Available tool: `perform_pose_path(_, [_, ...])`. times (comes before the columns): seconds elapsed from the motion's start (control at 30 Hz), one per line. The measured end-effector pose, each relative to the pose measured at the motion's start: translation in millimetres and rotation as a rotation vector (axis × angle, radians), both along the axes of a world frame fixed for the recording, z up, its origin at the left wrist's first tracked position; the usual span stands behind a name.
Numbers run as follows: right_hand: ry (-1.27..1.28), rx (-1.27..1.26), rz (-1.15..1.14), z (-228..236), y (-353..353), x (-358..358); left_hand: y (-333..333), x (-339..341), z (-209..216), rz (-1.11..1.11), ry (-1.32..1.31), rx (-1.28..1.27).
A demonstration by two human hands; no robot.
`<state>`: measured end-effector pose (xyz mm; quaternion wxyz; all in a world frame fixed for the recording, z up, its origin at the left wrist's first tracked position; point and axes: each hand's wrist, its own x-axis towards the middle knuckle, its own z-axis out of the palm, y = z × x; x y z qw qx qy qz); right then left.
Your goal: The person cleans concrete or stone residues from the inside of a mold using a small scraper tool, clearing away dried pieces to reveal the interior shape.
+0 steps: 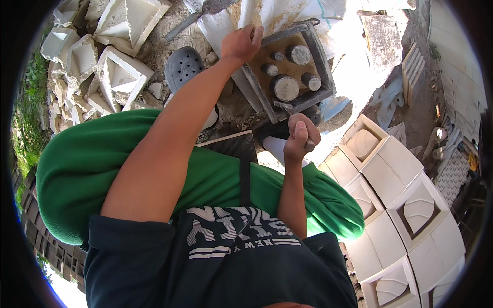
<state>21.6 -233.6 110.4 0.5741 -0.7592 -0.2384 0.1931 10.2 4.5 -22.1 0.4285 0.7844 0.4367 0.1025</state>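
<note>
A grey rectangular mold box (322,61) stands between my feet, with several round grey cylinders (284,88) of different sizes rising from its brown floor. At the far left corner of the box is my left hand (242,45), its fingers curled closed; whether they grip the rim or something small is hidden. My right hand (302,137) is closed round the handle of a small hand tool, just in front of the box's near side. The tool's flat grey end (284,107) reaches the near rim, by the biggest cylinder. Its exact kind does not show.
Broken white cast blocks (123,77) are heaped at the far left. Stacked cream blocks with leaf-shaped reliefs (418,213) stand to the right. A grey clog (184,68) is left of the box. A dusty white sheet (292,13) lies behind it.
</note>
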Motion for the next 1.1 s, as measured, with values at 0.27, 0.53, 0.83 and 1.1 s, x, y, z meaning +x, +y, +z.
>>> perform_pose_path(0.27, [-0.107, 0.56, -0.105, 65, 16, 17, -3, -9, 9, -0.412, -0.165, 0.429])
perform_pose_path(0.53, [-0.025, 0.53, -0.114, 68, 57, 56, 2, -5, 12, -0.758, -0.054, 0.335])
perform_pose_path(0.83, [0.043, 0.303, -0.113, 10, 79, 67, 3, -3, 14, -0.754, -0.033, 0.311])
perform_pose_path(1.1, [0.027, 0.311, -0.1, 10, 79, 61, 0, -1, 14, -0.685, -0.048, 0.332])
